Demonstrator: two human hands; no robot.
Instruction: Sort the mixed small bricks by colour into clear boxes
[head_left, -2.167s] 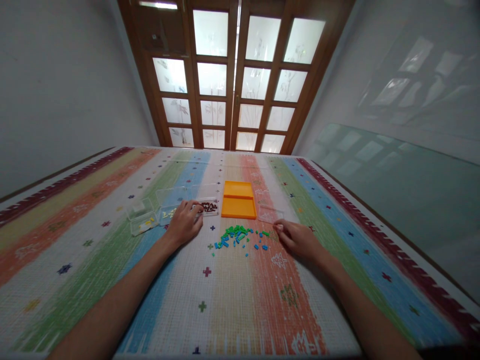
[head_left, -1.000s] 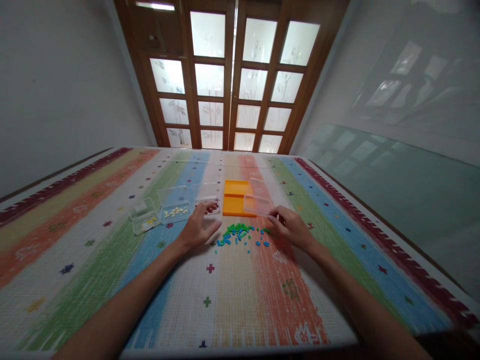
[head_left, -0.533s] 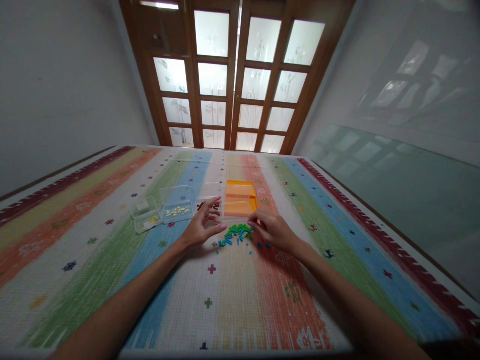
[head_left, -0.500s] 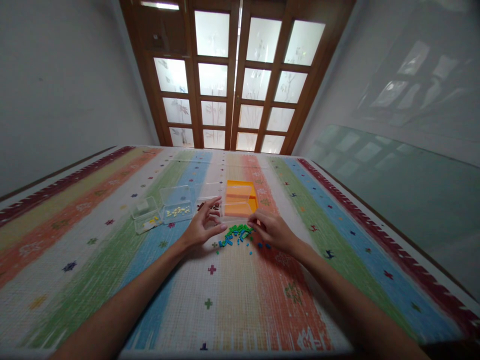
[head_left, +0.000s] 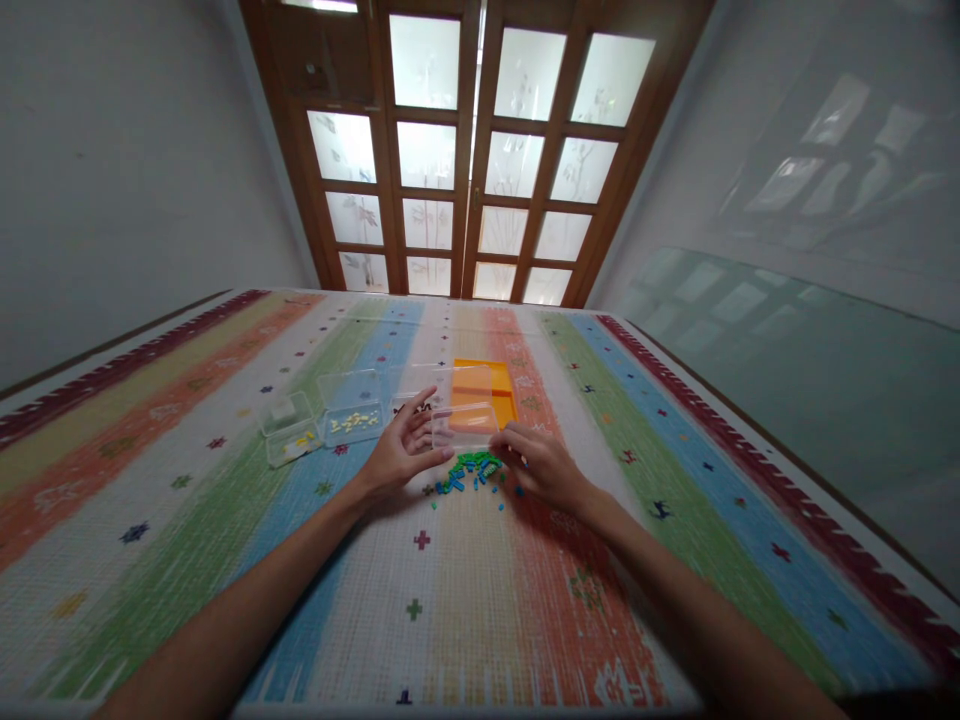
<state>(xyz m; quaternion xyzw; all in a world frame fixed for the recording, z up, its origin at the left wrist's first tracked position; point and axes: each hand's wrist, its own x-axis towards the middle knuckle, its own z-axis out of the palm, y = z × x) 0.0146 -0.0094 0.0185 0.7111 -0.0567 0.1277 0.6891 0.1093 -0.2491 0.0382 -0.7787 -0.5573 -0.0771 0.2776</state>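
Clear box (head_left: 466, 424) shifted left over striped tablecloth (head_left: 480, 590); paned doors (head_left: 463, 150) beyond.

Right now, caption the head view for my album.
Right hand holding an open clear box near loose green and blue pieces.

Likely a home room, patterned tablecloth (head_left: 390, 560), wood-framed door (head_left: 469, 150) (frosted panes).

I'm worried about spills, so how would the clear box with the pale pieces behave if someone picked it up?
The clear box looks thin-walled, so probably light and fairly stiff. Its lid is open, so it might swing or tip the box back. The pale pieces lie loose and would likely slide if tilted.
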